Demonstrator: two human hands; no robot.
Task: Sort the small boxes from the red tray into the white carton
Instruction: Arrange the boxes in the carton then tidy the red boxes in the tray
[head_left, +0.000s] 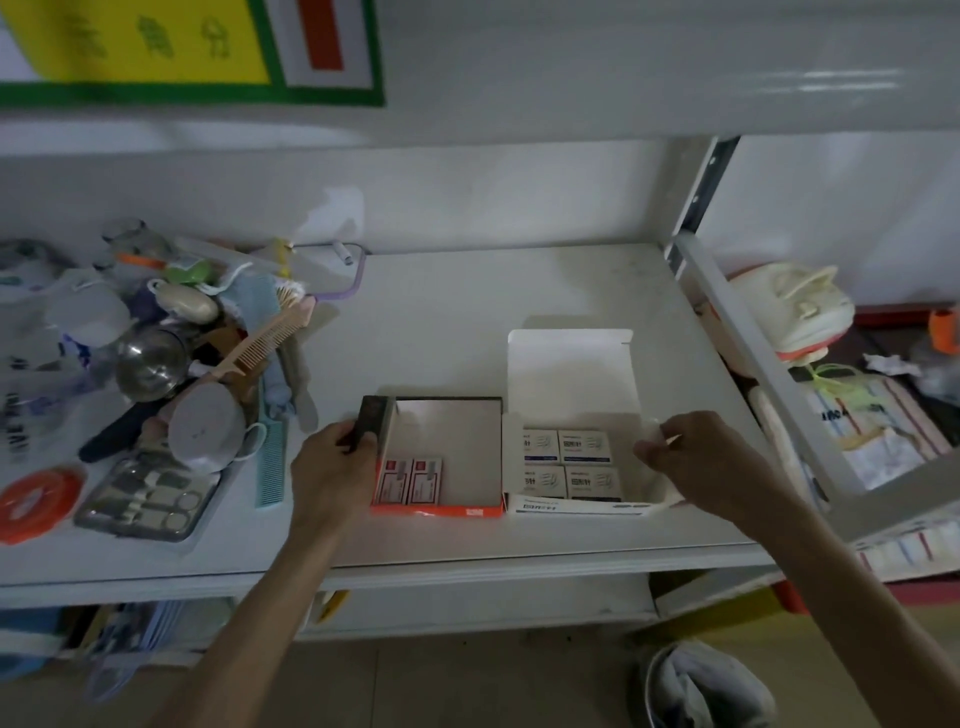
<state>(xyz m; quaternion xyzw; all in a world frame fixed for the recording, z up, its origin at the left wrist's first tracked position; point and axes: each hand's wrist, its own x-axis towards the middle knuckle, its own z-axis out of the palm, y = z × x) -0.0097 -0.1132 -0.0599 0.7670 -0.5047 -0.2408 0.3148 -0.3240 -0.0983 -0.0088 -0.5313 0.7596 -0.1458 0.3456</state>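
Red tray: 2 boxes; white carton: 4.

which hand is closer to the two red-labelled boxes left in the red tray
Left. The left hand grips the red tray's left wall, right beside the two boxes. The right hand is across the white carton, on its right flap.

Two small boxes in red tray, four small boxes in white carton

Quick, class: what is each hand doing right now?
Left hand: closed on the red tray's dark left wall.
Right hand: pinching the white carton's right side flap.
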